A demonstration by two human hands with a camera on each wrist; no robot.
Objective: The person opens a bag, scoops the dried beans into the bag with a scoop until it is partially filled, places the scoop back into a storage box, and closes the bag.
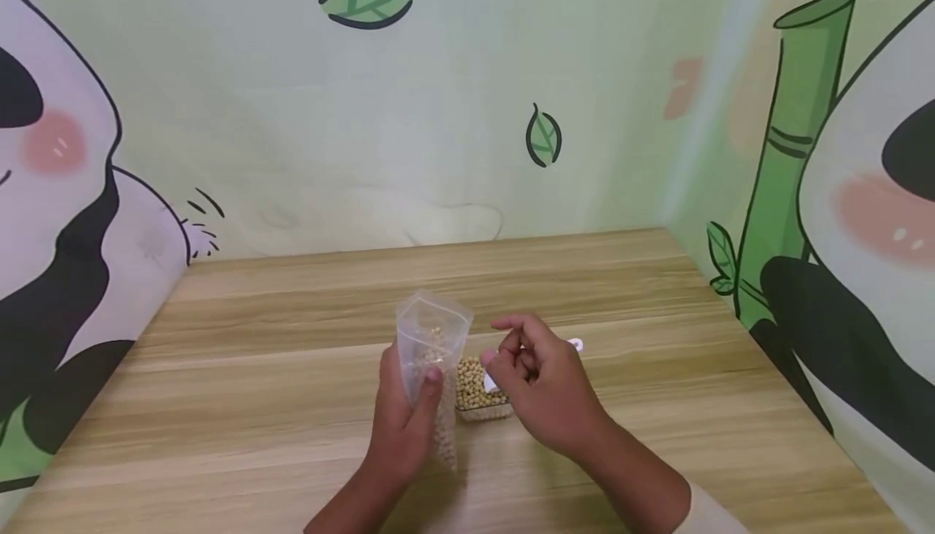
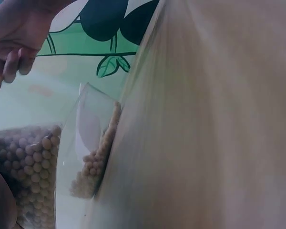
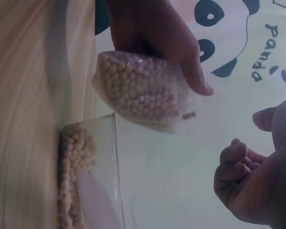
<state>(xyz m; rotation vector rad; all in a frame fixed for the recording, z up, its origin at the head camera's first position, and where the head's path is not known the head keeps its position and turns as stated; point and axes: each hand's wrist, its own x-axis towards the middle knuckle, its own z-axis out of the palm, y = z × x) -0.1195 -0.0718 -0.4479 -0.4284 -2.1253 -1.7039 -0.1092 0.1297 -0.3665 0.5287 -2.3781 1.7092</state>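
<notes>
Upright in my left hand is a clear plastic zip bag, gripped between thumb and fingers. Pale yellow soybeans fill its lower part, and a few lie higher up toward its top. Beside the bag, a clear box of soybeans stands on the table, with a white scoop resting in it. My right hand hovers over the box's right side, its fingers loosely bent and holding nothing. In the head view it hides most of the scoop's handle.
The wood-grain table extends around the box. Behind it rises a pale green wall with printed leaves, and panda and bamboo pictures flank both sides.
</notes>
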